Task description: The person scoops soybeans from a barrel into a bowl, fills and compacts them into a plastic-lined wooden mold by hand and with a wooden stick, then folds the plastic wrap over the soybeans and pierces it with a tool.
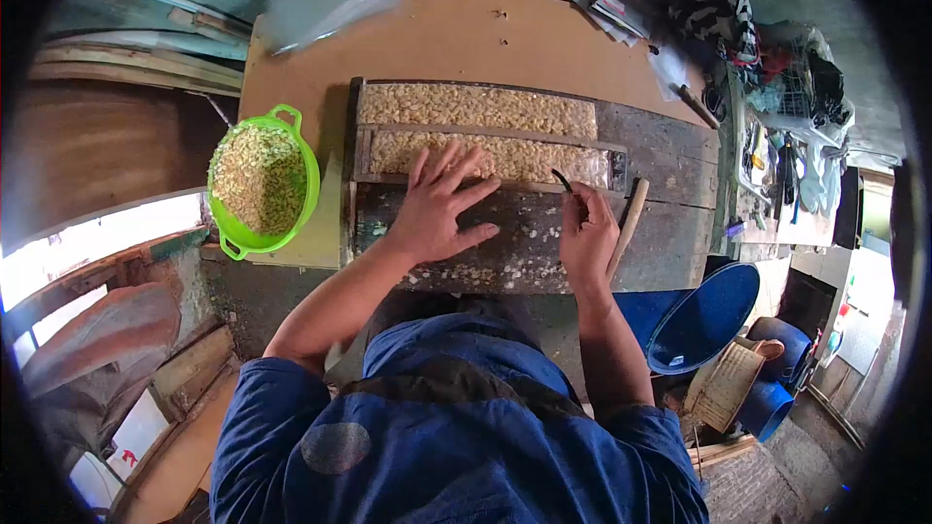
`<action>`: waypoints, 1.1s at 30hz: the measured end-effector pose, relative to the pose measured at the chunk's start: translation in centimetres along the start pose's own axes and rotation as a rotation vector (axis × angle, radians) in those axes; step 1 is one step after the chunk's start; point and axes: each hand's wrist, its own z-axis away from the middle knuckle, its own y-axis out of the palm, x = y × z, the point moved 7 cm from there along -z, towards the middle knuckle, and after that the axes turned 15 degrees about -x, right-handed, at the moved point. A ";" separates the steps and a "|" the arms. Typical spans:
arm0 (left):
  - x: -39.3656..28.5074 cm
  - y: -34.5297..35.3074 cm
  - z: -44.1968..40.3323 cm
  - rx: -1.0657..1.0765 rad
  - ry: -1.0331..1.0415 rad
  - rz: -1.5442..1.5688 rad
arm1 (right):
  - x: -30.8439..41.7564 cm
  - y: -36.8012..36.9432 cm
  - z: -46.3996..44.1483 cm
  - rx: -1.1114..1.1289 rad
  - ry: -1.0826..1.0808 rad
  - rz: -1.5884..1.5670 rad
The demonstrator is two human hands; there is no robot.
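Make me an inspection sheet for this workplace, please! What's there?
Surface: scuffed dark wooden board on a tan table; pale crumbs near the front edge.
Job's things: two long, pale, nut-like slabs between wooden strips; round lime-green plastic basket of loose pale pieces.
Clutter: printed papers, far right; translucent plastic sheet, far left.
Hands: left hand open over the nearer slab; right hand grips a thin black curved tool beside a light wooden stick.
Cables: nothing seen clearly.
Surroundings: round blue plastic tub on the right.

Blue basin (pixel 709 315) near blue barrels (pixel 791 344), papers (pixel 621 2), stacked wooden planks (pixel 136 66).
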 end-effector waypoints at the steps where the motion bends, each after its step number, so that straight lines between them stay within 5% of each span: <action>1: 0.8 -0.3 0.4 -0.004 -0.012 -0.032 | 0.3 0.2 0.1 0.001 -0.002 -0.003; 14: 3.2 -1.0 2.1 -0.033 -0.069 0.019 | 5.3 6.7 2.0 0.166 -0.015 -0.076; 20: 3.5 -0.9 2.4 -0.012 -0.077 0.019 | 6.3 7.3 2.4 0.165 -0.201 0.047; 33: 6.8 -5.0 4.4 -0.065 -0.129 -0.056 | 6.9 8.6 2.5 0.224 0.014 -0.077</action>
